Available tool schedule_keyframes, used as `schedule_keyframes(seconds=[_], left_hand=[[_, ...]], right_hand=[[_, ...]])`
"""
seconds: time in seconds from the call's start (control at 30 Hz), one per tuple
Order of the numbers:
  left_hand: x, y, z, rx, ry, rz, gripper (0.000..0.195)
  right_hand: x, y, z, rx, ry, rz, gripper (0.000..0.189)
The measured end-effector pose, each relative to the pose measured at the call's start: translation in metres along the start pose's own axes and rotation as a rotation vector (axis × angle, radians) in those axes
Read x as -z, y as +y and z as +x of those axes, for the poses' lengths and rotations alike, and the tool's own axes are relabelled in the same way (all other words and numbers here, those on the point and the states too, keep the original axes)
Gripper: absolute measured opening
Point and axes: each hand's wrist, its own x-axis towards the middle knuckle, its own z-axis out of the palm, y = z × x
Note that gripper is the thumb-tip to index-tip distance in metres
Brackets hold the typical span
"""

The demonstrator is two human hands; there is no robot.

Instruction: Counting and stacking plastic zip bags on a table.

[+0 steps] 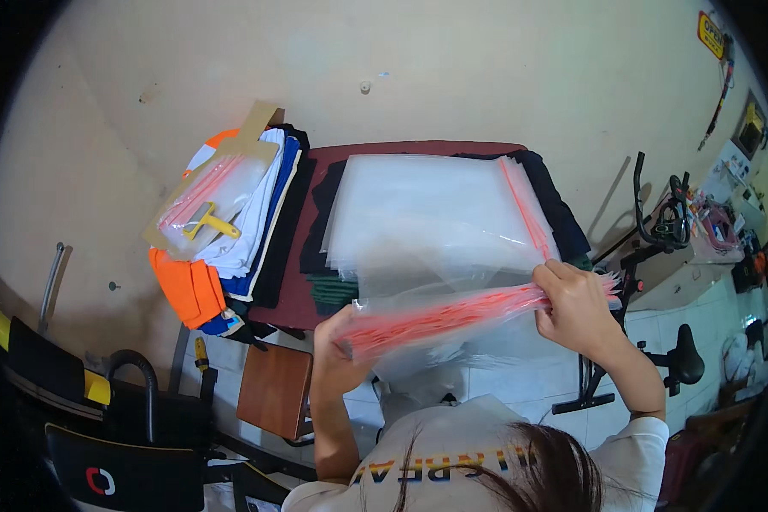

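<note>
A thick stack of clear plastic bags (448,315) with red seal strips along one edge spans the space between my hands. My left hand (339,352) grips its left end, the fingers partly hidden behind the plastic. At the other end my right hand (566,307) clasps the strip edge, and loose strip tips stick out past it. Just beyond lies a flat pile of large clear bags (422,205), with a red strip on its right side. Dark folded fabric (550,205) lies beneath that pile, and green folded cloth (333,291) shows at its front left.
On the left, folded garments (256,256) bear a cardboard piece (262,125), small bags (224,179) and a yellow-handled roller (212,222). All this rests on a maroon table (294,281). A wooden stool (274,387) stands at front left, an exercise bike (685,358) at right.
</note>
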Motion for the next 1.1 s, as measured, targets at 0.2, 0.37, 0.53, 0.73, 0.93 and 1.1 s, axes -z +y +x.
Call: schedule_keyframes(seconds=[0.2, 0.37, 0.53, 0.73, 0.93, 1.1], left_hand=[[0.0, 0.033, -0.027, -0.207, 0.237, 0.135, 0.013], [0.024, 0.064, -0.053, -0.256, 0.276, 0.356, 0.02], [0.042, 0.076, -0.071, -0.241, 0.311, 0.533, 0.021], [0.06, 0.066, -0.07, -0.249, 0.417, 0.496, 0.027], [0.078, 0.043, -0.071, -0.052, 0.373, 0.39, 0.03], [0.101, 0.0, -0.074, -0.016, 0.57, 0.409, 0.049]], right_hand=[[0.019, -0.013, -0.016, 0.086, -0.183, 0.127, 0.025], [-0.014, -0.028, -0.028, 0.196, -0.38, 0.317, 0.032], [-0.07, -0.04, -0.033, 0.166, -0.369, 0.516, 0.037], [-0.079, -0.038, -0.026, 0.177, -0.354, 0.442, 0.037], [-0.071, -0.033, -0.015, 0.086, -0.431, 0.491, 0.036], [-0.057, -0.028, 0.001, 0.054, -0.396, 0.448, 0.031]])
